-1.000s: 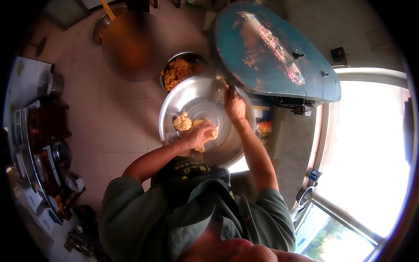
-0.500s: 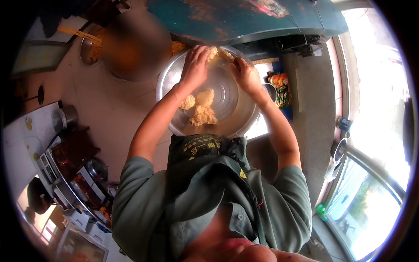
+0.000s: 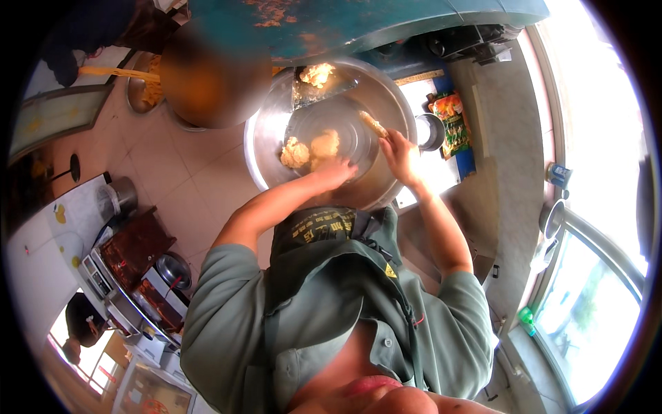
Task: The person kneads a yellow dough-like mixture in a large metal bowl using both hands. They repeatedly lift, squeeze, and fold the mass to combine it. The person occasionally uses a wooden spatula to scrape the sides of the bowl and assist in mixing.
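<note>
A wide metal basin [image 3: 258, 162] stands in front of me with pale yellow dough inside. My left hand [image 3: 334, 172] reaches low into it, its fingers closed over a dough lump that they mostly hide. Beside it sit a rounded dough lump [image 3: 325, 143] and a crumbly dough lump [image 3: 295, 153]. At the basin's right side my right hand [image 3: 401, 155] grips a short, dough-coloured stick-like piece [image 3: 373, 124]; whether this is dough or a coated handle I cannot tell. Another dough clump [image 3: 317, 74] lies at the far side on a flat grey surface.
A worn green machine [image 3: 345, 31] overhangs the basin's far edge. A small metal bowl [image 3: 431, 131] and a colourful packet [image 3: 449, 124] lie at the right. Far left, a metal bowl [image 3: 143, 93] holds orange-yellow food, near a dark-clothed person. A blurred brown round shape [image 3: 217, 76] is beside it.
My left hand has come back from the basin's far rim to the near dough lump. My right hand has drawn nearer with the stick-like piece, and the far dough clump now lies apart from both hands.
</note>
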